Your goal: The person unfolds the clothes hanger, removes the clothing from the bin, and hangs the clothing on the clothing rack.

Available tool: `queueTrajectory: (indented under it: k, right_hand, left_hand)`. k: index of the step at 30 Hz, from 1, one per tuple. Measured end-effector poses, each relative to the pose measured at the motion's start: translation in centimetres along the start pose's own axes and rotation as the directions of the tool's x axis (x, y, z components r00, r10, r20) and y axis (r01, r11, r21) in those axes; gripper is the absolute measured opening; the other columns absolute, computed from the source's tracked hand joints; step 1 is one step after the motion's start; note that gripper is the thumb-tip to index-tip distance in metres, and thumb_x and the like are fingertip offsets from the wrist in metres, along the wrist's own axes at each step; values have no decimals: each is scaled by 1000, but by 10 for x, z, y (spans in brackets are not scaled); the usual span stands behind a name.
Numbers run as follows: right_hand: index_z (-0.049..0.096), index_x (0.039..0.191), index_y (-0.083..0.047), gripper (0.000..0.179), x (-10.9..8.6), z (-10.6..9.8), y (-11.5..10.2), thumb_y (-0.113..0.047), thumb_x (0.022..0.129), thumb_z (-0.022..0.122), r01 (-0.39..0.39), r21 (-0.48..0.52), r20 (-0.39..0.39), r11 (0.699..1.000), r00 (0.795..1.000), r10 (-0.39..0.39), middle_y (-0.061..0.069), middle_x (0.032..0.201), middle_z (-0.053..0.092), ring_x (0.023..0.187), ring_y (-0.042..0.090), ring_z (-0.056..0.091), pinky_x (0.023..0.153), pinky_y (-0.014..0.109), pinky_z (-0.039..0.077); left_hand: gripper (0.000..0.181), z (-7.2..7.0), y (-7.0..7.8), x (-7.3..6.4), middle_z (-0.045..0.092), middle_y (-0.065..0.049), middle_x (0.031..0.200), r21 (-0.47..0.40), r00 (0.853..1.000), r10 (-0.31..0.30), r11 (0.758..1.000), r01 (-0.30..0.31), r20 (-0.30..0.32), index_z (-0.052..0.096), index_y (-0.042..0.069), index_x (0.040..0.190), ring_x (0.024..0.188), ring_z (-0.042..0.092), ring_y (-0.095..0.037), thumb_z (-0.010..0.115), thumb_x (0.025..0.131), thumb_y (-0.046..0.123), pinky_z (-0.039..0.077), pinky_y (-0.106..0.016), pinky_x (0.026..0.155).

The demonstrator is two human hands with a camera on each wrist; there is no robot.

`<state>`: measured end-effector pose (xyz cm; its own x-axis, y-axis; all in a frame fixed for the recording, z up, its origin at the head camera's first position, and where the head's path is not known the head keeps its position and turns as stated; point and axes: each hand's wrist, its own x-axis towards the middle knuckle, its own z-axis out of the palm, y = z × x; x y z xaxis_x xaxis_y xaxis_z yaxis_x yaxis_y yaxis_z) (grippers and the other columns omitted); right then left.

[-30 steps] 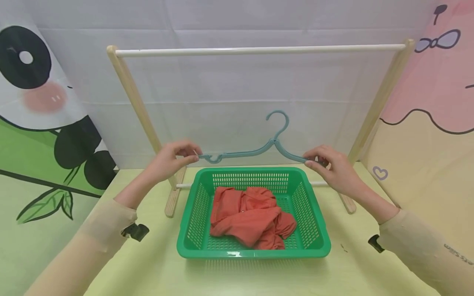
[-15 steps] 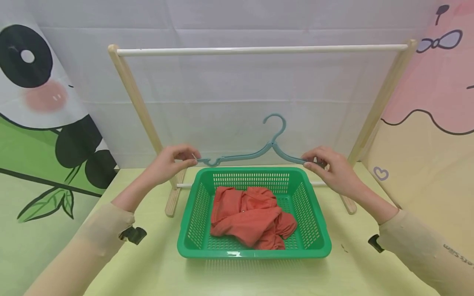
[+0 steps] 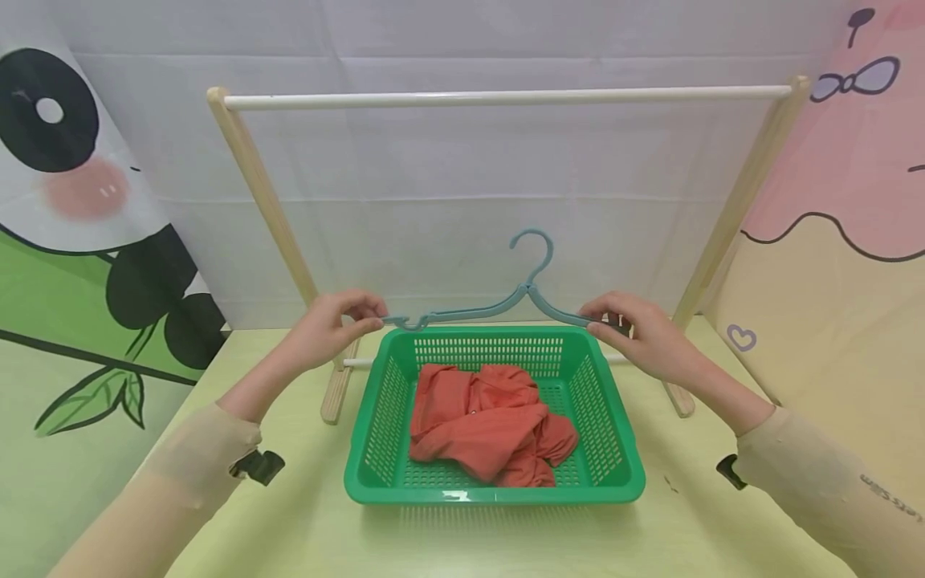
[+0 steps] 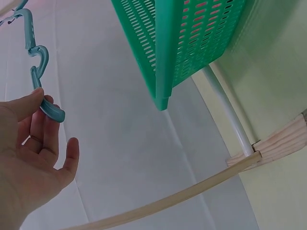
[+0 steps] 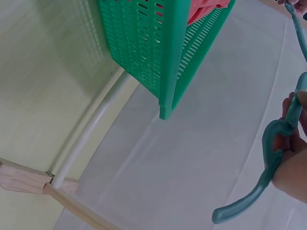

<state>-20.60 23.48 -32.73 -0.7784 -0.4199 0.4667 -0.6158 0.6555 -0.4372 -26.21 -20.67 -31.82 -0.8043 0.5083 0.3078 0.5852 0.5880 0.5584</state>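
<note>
A blue-green plastic clothes hanger (image 3: 480,311) is held level just above the far rim of the green basket, its hook pointing up. My left hand (image 3: 334,323) pinches one arm end between thumb and fingers; in the left wrist view the hanger's curved tip (image 4: 53,112) sticks out past the thumb. My right hand (image 3: 643,333) grips the other arm, and the right wrist view shows its notch and long tip (image 5: 240,207) beyond the fingers. Below, a crumpled red-orange garment (image 3: 491,421) with a small button lies in the green perforated basket (image 3: 495,496).
Behind the basket stands a small clothes rack with a white top rail (image 3: 506,99) and wooden posts (image 3: 270,201). Its white lower bar (image 4: 228,105) runs behind the basket. A pale yellow-green table (image 3: 289,514) lies underneath, and a white cloth backdrop (image 3: 433,160) hangs at the back.
Both hands have lowered the hanger slightly toward the basket. Its hook has shifted a little left and stands more upright. The basket and garment have stayed still.
</note>
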Motion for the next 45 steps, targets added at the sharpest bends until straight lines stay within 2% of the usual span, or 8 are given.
queueTrajectory:
  k: [9, 19, 30, 37, 45]
  right_hand:
    - [69, 115, -13, 20, 5, 2, -3, -9, 96, 64, -14, 37, 35, 999, 999, 13, -3, 90, 61, 69, 7, 45, 61, 24, 40]
    - [67, 117, -15, 22, 12, 2, -8, -8, 96, 63, 31, 97, 109, 995, 993, -42, -4, 89, 58, 63, 6, 40, 58, 22, 37]
    - [66, 117, -15, 23, 15, 2, -11, -9, 95, 64, 54, 101, 136, 993, 988, -68, -5, 88, 57, 64, 6, 40, 57, 22, 37]
    - [66, 117, -13, 21, 17, 4, -13, -10, 97, 62, 35, 111, 154, 993, 987, -52, -3, 93, 60, 66, 7, 42, 60, 23, 38]
    - [66, 119, -12, 22, 18, 5, -15, -10, 97, 62, 18, 94, 159, 995, 987, -32, -2, 93, 60, 68, 9, 43, 61, 24, 39]
  left_hand:
    - [13, 3, -1, -4, 72, -8, 94, 8, 999, -28, 1000, 28, -21, 69, 6, 106, 86, 63, -18, 66, 94, 7, 49, -27, 75]
    - [13, 6, -4, -9, 72, -7, 92, -3, 999, -40, 999, 40, -28, 70, 5, 106, 85, 64, -17, 66, 95, 9, 50, -27, 77]
    - [12, 10, -6, -11, 71, -6, 93, -24, 999, -44, 999, 44, -28, 70, 9, 105, 86, 64, -16, 66, 95, 10, 50, -28, 78]
    - [12, 13, -8, -12, 71, -7, 94, -33, 998, -59, 998, 58, -28, 70, 9, 106, 86, 63, -16, 65, 95, 10, 50, -29, 79]
    - [13, 19, -9, -9, 71, -7, 94, -22, 998, -21, 1000, 20, -51, 70, 6, 106, 85, 63, -14, 66, 94, 8, 51, -29, 78]
